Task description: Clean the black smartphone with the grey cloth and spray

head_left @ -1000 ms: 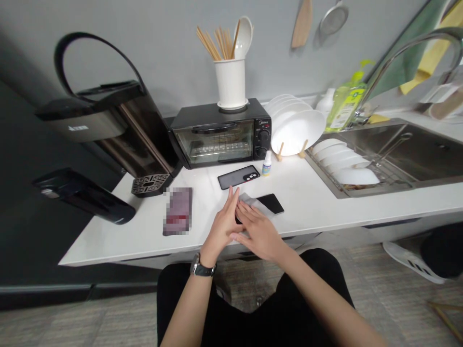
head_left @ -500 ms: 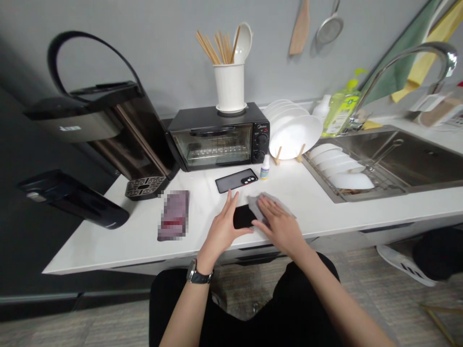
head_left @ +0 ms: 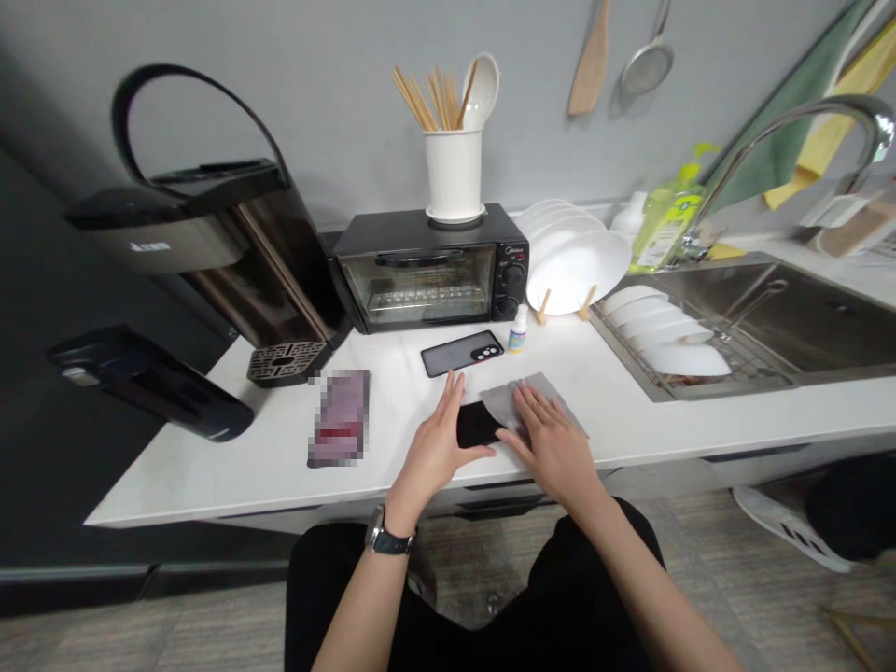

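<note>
A black phone [head_left: 477, 426] lies flat on the white counter, its right part covered by a grey cloth [head_left: 498, 399]. My left hand [head_left: 440, 443] is at the phone's left end, thumb and fingers spread around its edges. My right hand [head_left: 550, 434] lies flat on the cloth with fingers stretched out and the thumb near the phone's lower edge. Just behind the phone is a dark-rimmed phone case [head_left: 455, 355] with camera holes. A small white spray bottle [head_left: 517, 330] stands upright to the right of the case.
Behind stand a toaster oven [head_left: 427, 285], a utensil holder [head_left: 454, 173] and white plates [head_left: 578, 271]. On the left are a drink dispenser [head_left: 245, 252], a dark bottle [head_left: 161, 387] and a blurred purple item [head_left: 343, 411]. A sink [head_left: 812, 327] is at the right; a person's shoe [head_left: 791, 527] shows below.
My right hand has shifted slightly right on the cloth, and more of the cloth shows around its fingers. My left hand stays at the phone's left end. The whole view has shifted slightly.
</note>
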